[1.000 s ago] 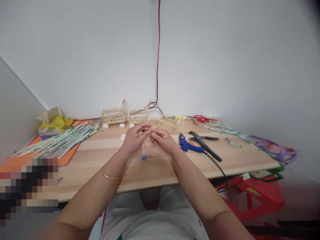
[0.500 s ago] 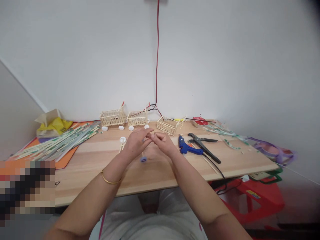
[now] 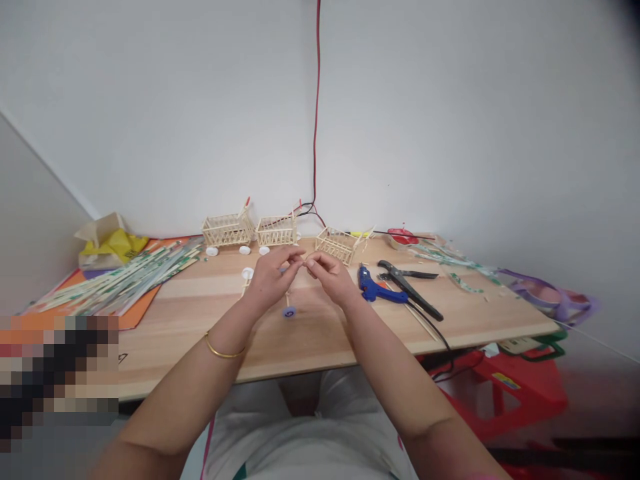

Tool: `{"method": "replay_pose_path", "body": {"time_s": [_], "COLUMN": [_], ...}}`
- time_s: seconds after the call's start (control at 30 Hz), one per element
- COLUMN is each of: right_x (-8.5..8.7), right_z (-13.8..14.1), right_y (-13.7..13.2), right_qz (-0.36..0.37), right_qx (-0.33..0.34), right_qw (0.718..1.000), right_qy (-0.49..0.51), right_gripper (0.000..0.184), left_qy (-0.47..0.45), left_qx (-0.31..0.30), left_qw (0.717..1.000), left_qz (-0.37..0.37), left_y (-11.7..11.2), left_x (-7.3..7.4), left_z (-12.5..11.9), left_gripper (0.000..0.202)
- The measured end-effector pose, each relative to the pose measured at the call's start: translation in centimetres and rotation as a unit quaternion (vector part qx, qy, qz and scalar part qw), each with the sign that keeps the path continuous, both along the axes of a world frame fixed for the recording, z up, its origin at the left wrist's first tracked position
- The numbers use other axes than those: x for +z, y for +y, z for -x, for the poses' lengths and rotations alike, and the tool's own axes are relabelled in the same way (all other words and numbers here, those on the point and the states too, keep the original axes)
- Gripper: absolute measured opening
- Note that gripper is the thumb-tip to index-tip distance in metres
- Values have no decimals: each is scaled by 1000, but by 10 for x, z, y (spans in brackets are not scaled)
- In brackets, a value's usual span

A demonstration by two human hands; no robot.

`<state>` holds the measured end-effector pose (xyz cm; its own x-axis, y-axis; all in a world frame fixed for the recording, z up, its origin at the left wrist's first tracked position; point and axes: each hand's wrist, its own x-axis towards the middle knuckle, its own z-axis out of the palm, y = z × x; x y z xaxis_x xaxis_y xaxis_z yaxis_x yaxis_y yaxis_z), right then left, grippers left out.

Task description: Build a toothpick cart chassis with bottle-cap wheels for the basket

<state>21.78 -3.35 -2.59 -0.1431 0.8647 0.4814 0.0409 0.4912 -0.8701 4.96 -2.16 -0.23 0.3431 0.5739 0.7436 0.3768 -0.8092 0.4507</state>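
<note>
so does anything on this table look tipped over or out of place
The rightmost small pale wooden-stick basket sits tilted on the light wooden table, while the two matching baskets left of it stand level on white round wheels. Nothing else stands out.

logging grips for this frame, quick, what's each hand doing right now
left hand: pinched shut at the fingertips, what it holds cannot be told
right hand: pinched shut, tips meeting the left's, contents cannot be told
</note>
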Motion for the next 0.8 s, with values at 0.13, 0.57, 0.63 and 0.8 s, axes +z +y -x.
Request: {"method": "replay_pose_path", "body": {"time_s": [0.13,0.57,0.63,0.8], "right_x": [-3,-9,-10,-11], "right_z": [0,-3,-4,-5], "right_y": [3,5,5,6], "right_qz": [0,29,41,47], "right_qx": [-15,-8,-10,-24], "right_qw": [1000,998,998,998], "right_qy": [27,54,50,40], "right_gripper": [18,25,32,40], "left_qy": [1,-48,-33,19], "left_qx": [-18,-53,-71,-65], "left_qw": [1000,981,983,995], "left_qz": [7,178,166,79], "left_y": [-3,-7,-6,-3], "left_x": [3,0,0,1], "left_z": [-1,-4,-4,-5], "left_gripper": [17,26,28,22]}}
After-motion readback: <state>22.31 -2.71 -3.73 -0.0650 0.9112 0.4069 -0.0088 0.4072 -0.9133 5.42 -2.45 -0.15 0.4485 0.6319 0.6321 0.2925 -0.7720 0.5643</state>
